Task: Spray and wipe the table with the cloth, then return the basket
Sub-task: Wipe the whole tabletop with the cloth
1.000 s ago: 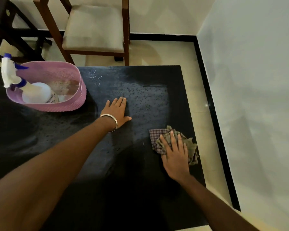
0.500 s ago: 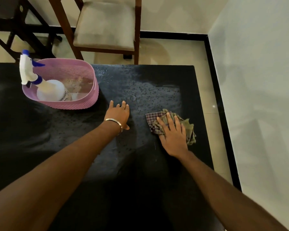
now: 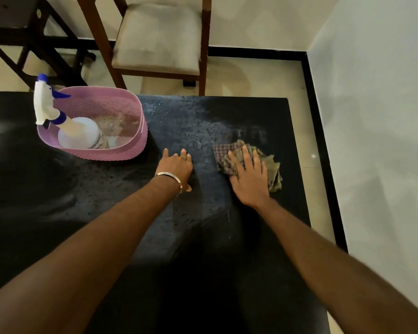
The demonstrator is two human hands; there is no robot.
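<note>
Right grip [image 3: 250, 180] flat, fingers spread on cloth [image 3: 272, 165]; left grip [image 3: 176, 168] flat on table [image 3: 106, 213].

dim indoor light, soft overall blur, wide-angle bending at edges.

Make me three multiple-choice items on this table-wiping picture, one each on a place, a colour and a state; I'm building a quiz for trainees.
1. Where is the spray bottle?
A. In the basket
B. On the chair
C. Under the cloth

2. What colour is the basket?
A. Green
B. Pink
C. Black

3. What is the right hand doing?
A. Lifting the basket
B. Hanging in the air
C. Pressing flat on the cloth

Answers:
1 A: the spray bottle stands inside the basket.
2 B: its woven wall is pink.
3 C: the right hand lies spread on the cloth, on the table.
</note>
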